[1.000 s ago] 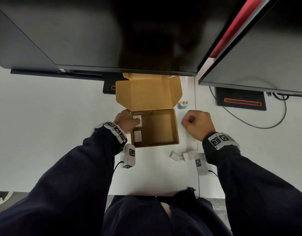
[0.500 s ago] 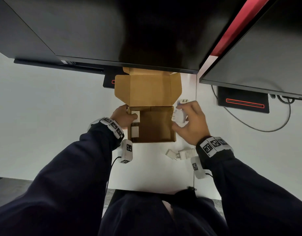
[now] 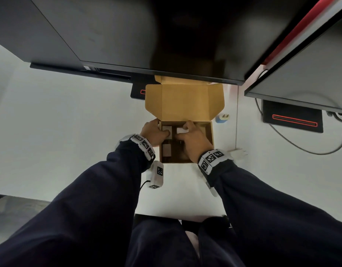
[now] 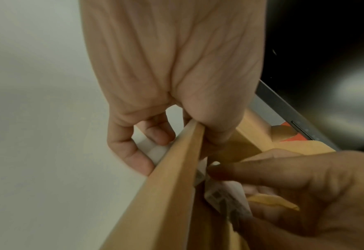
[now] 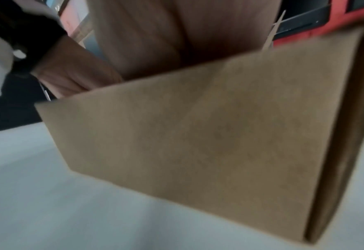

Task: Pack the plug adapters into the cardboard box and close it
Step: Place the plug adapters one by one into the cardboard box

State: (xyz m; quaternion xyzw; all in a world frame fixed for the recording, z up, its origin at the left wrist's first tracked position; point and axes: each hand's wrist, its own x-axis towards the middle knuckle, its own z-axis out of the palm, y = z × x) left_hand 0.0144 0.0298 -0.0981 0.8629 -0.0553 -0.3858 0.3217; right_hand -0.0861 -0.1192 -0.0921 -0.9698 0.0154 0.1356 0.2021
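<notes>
My right hand (image 3: 193, 140) fingers pinch a white adapter (image 3: 181, 130) inside the cardboard box (image 3: 209, 132); my left hand (image 3: 154, 134) grips its wall. Two adapters sit packed, at least two wait on the counter (image 3: 69, 132), lid open.

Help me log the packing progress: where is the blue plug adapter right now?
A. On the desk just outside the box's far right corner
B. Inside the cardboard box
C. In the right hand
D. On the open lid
A: the blue plug adapter stands on the white desk beside the far right corner of the cardboard box, outside it and untouched by either hand.
</notes>
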